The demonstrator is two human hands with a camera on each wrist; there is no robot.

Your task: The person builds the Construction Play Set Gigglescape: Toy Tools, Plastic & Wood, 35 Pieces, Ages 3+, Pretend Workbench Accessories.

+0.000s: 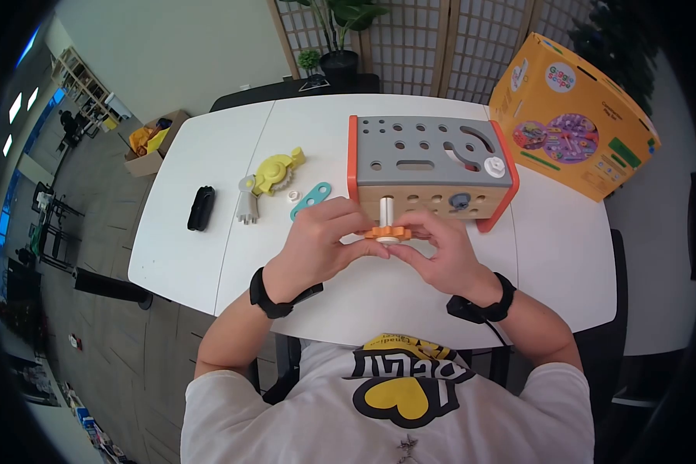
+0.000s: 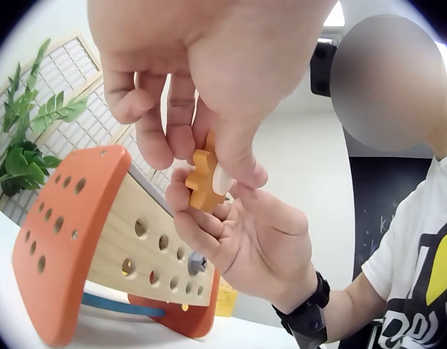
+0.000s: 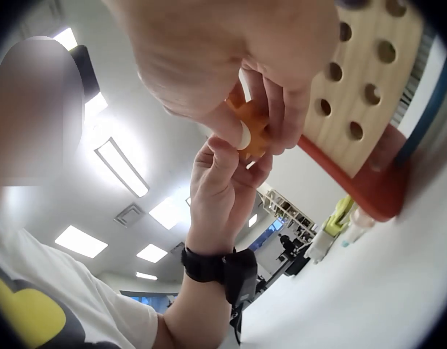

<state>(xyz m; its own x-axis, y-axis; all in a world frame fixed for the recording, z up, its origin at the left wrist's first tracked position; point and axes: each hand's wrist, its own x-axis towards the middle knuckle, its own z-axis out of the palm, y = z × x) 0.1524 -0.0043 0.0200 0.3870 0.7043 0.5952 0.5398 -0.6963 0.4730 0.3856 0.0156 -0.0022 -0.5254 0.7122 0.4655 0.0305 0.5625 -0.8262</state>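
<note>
Both hands meet at an orange gear (image 1: 395, 232) just in front of the toy workbench (image 1: 433, 203). The left hand (image 1: 317, 241) pinches its left side and the right hand (image 1: 442, 249) its right side. A white bolt (image 1: 387, 210) stands upright through the gear, its round head below. In the left wrist view the left thumb lies by the white head (image 2: 222, 179) of the bolt, against the orange gear (image 2: 202, 174). From the right wrist view, the right hand's (image 3: 238, 58) thumb and fingers hold the same gear (image 3: 254, 129).
Left of the workbench lie a teal strip (image 1: 311, 201), a small white nut (image 1: 293, 196), a yellow piece (image 1: 273, 175) and a grey-white piece (image 1: 247, 206). A black case (image 1: 201, 209) is farther left. An orange box (image 1: 576, 116) stands at the back right.
</note>
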